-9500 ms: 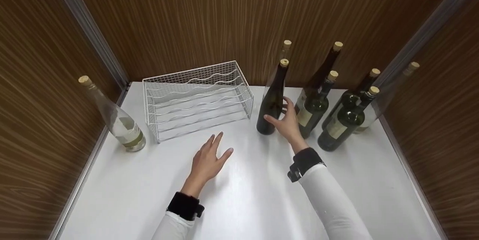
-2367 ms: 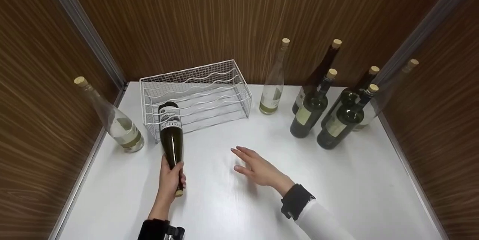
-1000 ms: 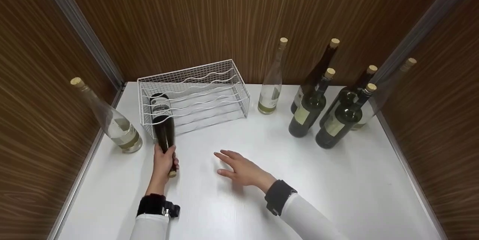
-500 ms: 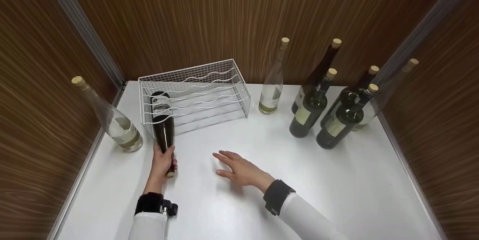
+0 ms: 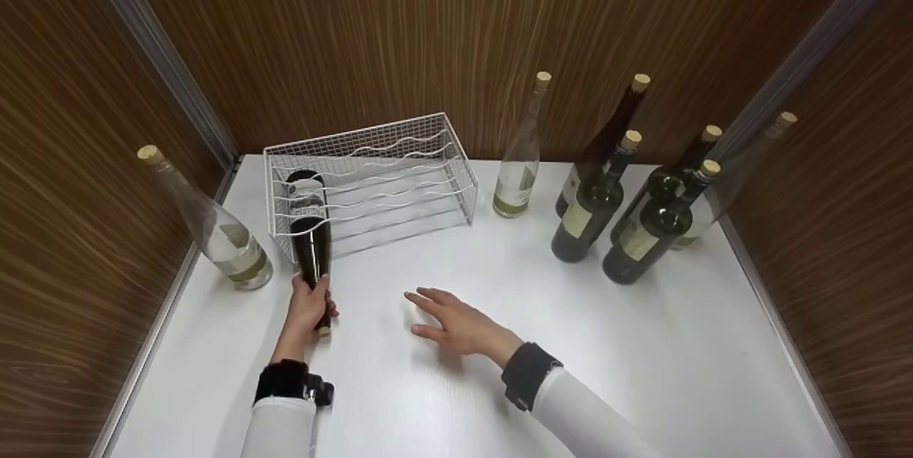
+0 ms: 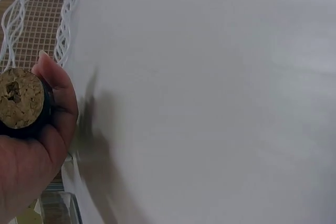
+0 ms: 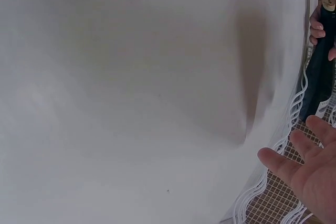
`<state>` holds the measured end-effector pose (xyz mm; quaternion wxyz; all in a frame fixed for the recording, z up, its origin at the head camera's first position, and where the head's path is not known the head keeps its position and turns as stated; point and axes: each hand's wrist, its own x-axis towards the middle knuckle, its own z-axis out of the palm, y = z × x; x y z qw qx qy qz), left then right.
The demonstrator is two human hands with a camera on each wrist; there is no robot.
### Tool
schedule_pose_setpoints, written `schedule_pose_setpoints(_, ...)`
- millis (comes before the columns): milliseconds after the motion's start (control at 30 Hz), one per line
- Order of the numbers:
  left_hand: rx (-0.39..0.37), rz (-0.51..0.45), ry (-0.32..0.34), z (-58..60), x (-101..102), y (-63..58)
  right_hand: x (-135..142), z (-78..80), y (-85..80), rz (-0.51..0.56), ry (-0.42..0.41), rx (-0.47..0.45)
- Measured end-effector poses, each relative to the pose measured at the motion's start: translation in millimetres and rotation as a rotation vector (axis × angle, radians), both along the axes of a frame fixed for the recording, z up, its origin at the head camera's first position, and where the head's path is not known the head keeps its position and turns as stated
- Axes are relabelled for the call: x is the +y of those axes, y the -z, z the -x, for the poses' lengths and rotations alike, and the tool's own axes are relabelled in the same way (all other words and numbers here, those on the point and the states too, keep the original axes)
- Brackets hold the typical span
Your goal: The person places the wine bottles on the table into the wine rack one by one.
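Observation:
My left hand point(image 5: 308, 305) grips the neck of a dark green wine bottle point(image 5: 312, 247), its corked end toward me. The bottle's labelled base lies inside the left end of a white wire wine rack point(image 5: 385, 190), among the wavy wires. Up close in the left wrist view, the cork point(image 6: 20, 98) pokes out past the curled fingers. My right hand point(image 5: 460, 322) hovers over the white table with fingers spread, holding nothing. In the right wrist view its fingers point(image 7: 283, 165) appear in front of the rack's mesh.
A clear corked bottle point(image 5: 239, 251) stands left of the rack. Another clear bottle point(image 5: 517, 180) stands to its right. Several dark bottles, including a green one point(image 5: 588, 208), and a further clear one group at the right. Wood-grain panels point(image 5: 371, 30) wall three sides.
The dark bottle went from standing at right, by my right hand, to lying in the rack, gripped by my left. Over the last second it slid slightly deeper; my right hand barely moved.

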<state>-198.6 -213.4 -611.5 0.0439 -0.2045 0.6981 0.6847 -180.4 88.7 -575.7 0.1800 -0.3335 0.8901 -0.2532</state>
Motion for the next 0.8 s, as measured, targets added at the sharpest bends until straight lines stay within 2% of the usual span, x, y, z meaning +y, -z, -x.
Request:
schedule_pose_setpoints(367,-0.017,0.043,-0.013,6.9,1.2,3.4,-1.1,0.4,0.6,-0.009,-0.016,0.022)
schedule_pose_setpoints(667,-0.052,-0.006,-0.012,6.7,0.0,-4.3,1.4,1.1,-0.1,0.009,-0.002,0.005)
schedule_pose_setpoints(800,-0.05,0.005,-0.016,5.7,0.5,-5.6,3.1,3.2,-0.8,0.007,0.017,0.001)
